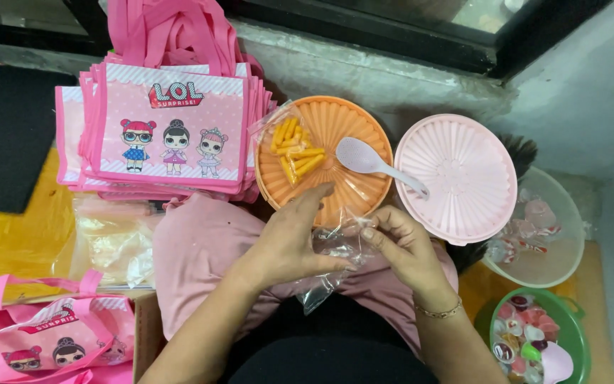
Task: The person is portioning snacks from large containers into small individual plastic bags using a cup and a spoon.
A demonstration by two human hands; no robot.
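Between my two hands, over my lap, a small clear plastic bag (335,259) hangs empty: my left hand (289,245) and right hand (403,249) each pinch its mouth. Just beyond my grip, one filled snack packet (291,151) already lies on the orange lid (346,124); this bag remains unfilled.

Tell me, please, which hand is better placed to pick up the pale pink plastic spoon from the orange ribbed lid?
Probably the right hand: the pale pink plastic spoon has its handle pointing toward that side, just above it. The left hand pinches the clear plastic bag.
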